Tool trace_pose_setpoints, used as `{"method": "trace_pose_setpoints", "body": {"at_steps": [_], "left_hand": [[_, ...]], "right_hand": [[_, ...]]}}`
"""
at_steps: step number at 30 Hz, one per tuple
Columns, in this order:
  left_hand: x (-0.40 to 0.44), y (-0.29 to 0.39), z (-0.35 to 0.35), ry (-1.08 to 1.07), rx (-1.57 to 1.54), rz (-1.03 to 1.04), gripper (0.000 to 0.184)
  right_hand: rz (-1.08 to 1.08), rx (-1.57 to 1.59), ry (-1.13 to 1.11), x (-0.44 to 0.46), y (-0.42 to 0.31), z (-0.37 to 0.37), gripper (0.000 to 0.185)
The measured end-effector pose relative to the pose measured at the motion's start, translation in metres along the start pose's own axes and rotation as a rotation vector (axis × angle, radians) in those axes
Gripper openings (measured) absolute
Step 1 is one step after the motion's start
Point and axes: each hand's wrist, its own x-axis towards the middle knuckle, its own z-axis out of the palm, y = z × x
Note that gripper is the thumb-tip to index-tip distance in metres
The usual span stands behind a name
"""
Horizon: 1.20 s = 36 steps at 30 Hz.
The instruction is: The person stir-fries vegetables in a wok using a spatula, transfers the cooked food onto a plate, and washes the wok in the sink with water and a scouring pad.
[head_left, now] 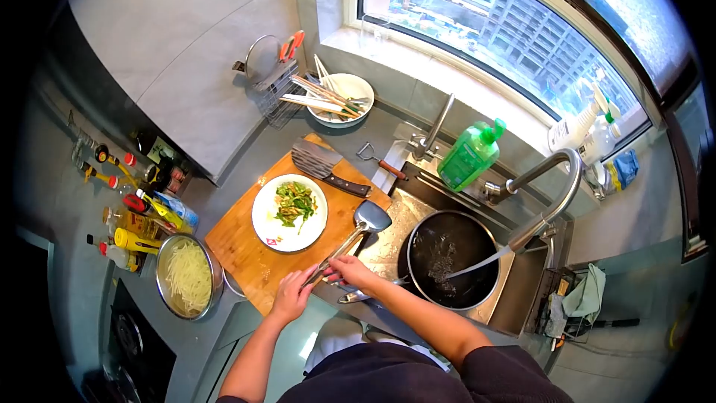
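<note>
Over the front edge of the cutting board [233, 243], my left hand [291, 296] is closed around the handle end of a metal wok spatula [373, 216]. The spatula slants up and right, its broad head above the board's right corner. My right hand [352, 272] has its fingers curled on the same handle, a little higher. A white plate [262, 211] of cooked green vegetables [293, 204] sits on the board. Behind it lies a cleaver [317, 162] with a dark handle. In the sink, a black wok [426, 254] catches a stream of water.
The running faucet [570, 179] arches over the sink [384, 250]. A green soap bottle [468, 157] stands behind it, beside a peeler [391, 169]. Left are a metal bowl of pale shreds [190, 278], seasoning bottles [134, 241] and a stove [127, 336]. A bowl of chopsticks [343, 121] stands at the back.
</note>
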Motion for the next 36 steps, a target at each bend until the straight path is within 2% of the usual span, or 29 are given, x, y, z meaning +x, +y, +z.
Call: {"method": "trace_pose_setpoints", "body": {"at_steps": [3, 7, 10, 11, 13, 15, 18, 19, 22, 28, 30, 32, 36], "left_hand": [[-0.012, -0.017, -0.004, 0.078, -0.012, 0.003, 0.048], [-0.008, -0.034, -0.001, 0.196, 0.004, -0.003, 0.051], [-0.005, -0.040, -0.001, 0.182, 0.077, -0.039, 0.053], [-0.005, -0.039, 0.000, 0.227, 0.146, -0.034, 0.054], [-0.002, -0.025, -0.003, 0.314, 0.282, -0.014, 0.055], [0.005, -0.004, -0.004, 0.272, 0.272, 0.020, 0.055], [0.034, 0.021, 0.016, 0.225, 0.192, 0.144, 0.053], [0.048, 0.031, 0.024, 0.217, 0.167, 0.186, 0.052], [0.096, 0.071, 0.043, 0.163, 0.023, 0.301, 0.051], [0.187, 0.120, 0.105, -0.001, -0.058, 0.539, 0.055], [0.214, 0.134, 0.126, -0.035, -0.081, 0.564, 0.054], [0.237, 0.146, 0.143, -0.056, -0.099, 0.585, 0.054], [0.269, 0.157, 0.165, -0.071, -0.115, 0.574, 0.054]], "right_hand": [[0.043, -0.093, -0.057, 0.020, 0.003, 0.015, 0.027], [-0.110, -0.140, -0.019, 0.049, -0.005, 0.024, 0.021], [-0.095, -0.093, 0.075, 0.057, -0.009, 0.025, 0.026], [-0.107, -0.106, 0.034, 0.056, -0.008, 0.022, 0.028], [-0.134, -0.151, 0.012, 0.049, -0.002, 0.013, 0.028], [-0.159, -0.175, 0.010, 0.036, 0.003, 0.000, 0.037], [-0.194, -0.072, 0.123, 0.004, 0.006, -0.021, 0.036], [-0.160, 0.001, 0.171, -0.009, 0.001, -0.029, 0.037], [-0.242, 0.277, 0.409, -0.024, -0.002, -0.068, 0.036], [-0.530, 0.927, 0.785, -0.039, -0.035, -0.183, 0.020], [-0.574, 1.123, 0.792, -0.032, -0.042, -0.221, 0.019], [-0.632, 1.171, 0.840, -0.027, -0.055, -0.246, 0.018], [-0.784, 1.339, 0.749, -0.016, -0.064, -0.292, 0.018]]}}
